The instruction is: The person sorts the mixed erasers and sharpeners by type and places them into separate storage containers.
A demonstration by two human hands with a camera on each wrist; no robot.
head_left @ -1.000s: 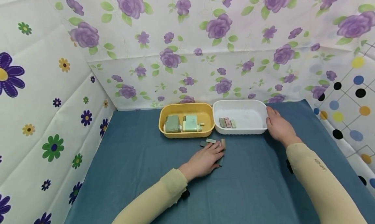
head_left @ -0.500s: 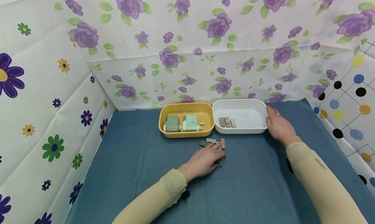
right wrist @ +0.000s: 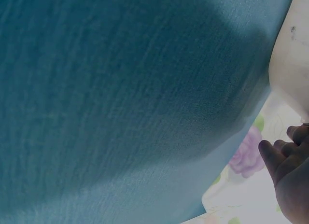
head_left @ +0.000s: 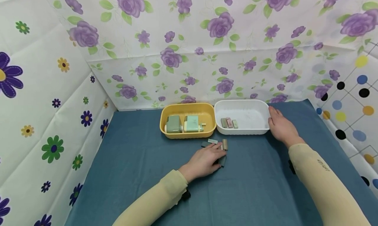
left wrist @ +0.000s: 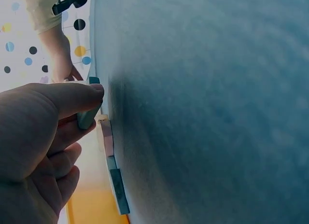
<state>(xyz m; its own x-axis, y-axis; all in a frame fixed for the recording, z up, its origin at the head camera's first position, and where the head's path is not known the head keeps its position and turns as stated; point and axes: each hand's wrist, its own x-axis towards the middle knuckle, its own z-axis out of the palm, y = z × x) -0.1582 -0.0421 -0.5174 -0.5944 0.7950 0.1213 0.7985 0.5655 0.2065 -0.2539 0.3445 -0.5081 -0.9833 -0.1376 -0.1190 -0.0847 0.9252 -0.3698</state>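
Observation:
My left hand (head_left: 202, 165) pinches a small dark green block (left wrist: 87, 118) between thumb and fingers, low over the blue cloth; in the head view that block (head_left: 222, 161) shows beside the thumb. Just beyond the fingertips lie a tan block (head_left: 225, 144), a pale green one (head_left: 212, 141), a dark one (head_left: 205, 144) and a pink one (left wrist: 108, 139), partly covered by the hand in the head view. My right hand (head_left: 282, 126) rests with extended fingers against the right end of the white tray (head_left: 243, 132). Three small blocks (head_left: 229, 123) lie inside that tray, at its left.
Left of the white tray, right beside it, stands a yellow tray (head_left: 187, 136) with two green crank-handled objects (head_left: 174, 124) in it. Flowered sheets (head_left: 183, 78) rise behind and at the left, a dotted one (head_left: 354, 111) at the right. Blue cloth (head_left: 141, 163) covers the table.
My left hand has shifted very slightly, its fingers drawing back a little from the tan block with the dark green block beside the thumb. The right hand stays at the white tray.

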